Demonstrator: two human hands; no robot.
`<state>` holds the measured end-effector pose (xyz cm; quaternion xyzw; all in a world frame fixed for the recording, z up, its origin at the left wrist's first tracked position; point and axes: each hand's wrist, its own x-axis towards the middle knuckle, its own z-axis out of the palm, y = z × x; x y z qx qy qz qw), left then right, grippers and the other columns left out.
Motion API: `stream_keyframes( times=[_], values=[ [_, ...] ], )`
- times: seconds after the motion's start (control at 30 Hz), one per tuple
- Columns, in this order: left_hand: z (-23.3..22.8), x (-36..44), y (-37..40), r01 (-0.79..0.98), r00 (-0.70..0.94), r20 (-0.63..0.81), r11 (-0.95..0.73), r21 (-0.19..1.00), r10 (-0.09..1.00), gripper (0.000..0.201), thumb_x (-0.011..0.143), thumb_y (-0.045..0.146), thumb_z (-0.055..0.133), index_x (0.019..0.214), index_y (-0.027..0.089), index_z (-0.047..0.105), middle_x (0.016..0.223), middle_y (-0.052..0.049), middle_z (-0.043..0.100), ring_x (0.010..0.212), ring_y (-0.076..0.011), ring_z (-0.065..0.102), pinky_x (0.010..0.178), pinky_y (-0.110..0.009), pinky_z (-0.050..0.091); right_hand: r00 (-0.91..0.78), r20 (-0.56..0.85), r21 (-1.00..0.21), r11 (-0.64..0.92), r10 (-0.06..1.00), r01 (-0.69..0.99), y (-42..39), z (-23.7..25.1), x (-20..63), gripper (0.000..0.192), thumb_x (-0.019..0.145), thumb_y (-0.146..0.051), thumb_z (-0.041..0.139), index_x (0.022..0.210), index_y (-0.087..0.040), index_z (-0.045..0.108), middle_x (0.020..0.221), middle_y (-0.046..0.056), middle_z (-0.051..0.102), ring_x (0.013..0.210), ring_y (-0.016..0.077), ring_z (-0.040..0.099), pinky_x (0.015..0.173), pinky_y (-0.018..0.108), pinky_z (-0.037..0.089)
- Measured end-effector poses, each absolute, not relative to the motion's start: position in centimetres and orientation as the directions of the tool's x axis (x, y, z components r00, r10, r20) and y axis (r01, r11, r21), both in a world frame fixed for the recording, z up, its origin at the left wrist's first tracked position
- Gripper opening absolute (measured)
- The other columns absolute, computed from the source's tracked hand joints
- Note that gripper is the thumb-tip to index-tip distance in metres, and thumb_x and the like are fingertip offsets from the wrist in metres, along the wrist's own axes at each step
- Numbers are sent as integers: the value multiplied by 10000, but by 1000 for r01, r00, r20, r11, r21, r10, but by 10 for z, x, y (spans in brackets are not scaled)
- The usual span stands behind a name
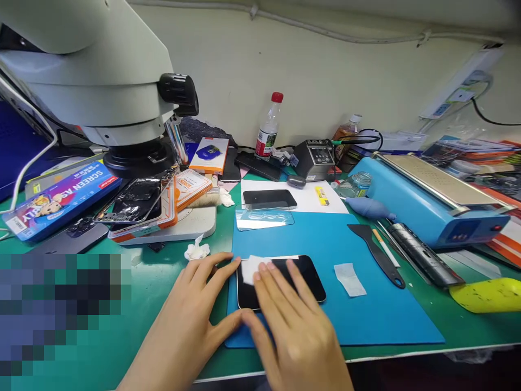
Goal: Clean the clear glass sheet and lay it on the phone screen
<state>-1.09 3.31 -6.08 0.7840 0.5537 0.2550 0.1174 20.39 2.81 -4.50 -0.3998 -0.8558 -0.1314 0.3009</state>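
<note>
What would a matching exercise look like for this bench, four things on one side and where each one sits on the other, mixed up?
Things:
1. phone
2. plastic bottle
3. black pry tool
4. yellow object

Places:
A. at the back by the wall
B. far right on the green bench top, off the blue mat
C. under both hands, on the blue mat
D. right part of the blue mat, lying at a slant

Pairs: 1-C, 2-A, 3-D, 4-B
</note>
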Motion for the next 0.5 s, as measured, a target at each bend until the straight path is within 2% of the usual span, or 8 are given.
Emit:
stream_keyframes(
  times=[0.13,0.3,0.4,0.5],
  values=[
    [-64,-12,33,807,266,278,-371,459,923,570,1019,471,702,1543,392,491,1535,-56,607,1387,-347,593,1123,-557,547,-552,617,-4,704,560,710,18,-43,219,314,1050,-268,681,1297,-85,744,1393,86,728,1364,235,675,1347,442,349],
    [-66,-12,35,814,274,278,-376,443,921,627,1025,532,681,1594,421,442,1552,-42,612,1376,-348,608,1096,-567,575,-437,655,38,550,617,834,25,-44,259,339,1072,-201,650,1386,-77,682,1396,92,736,1340,217,693,1368,441,300],
    [-67,-13,36,825,281,274,-378,420,920,726,1005,546,697,1648,427,382,1599,-47,584,1391,-375,593,1085,-598,581,-340,672,-67,511,658,857,32,-51,271,347,1075,-213,651,1414,-141,672,1392,58,744,1321,217,705,1334,451,372],
    [-67,-15,38,822,284,246,-368,434,927,723,987,568,712,1635,440,419,1629,-38,558,1413,-394,571,1102,-628,565,-220,681,-247,502,698,829,33,-54,274,293,1066,-183,647,1350,-210,715,1342,19,770,1264,216,739,1272,440,476]
  ],
)
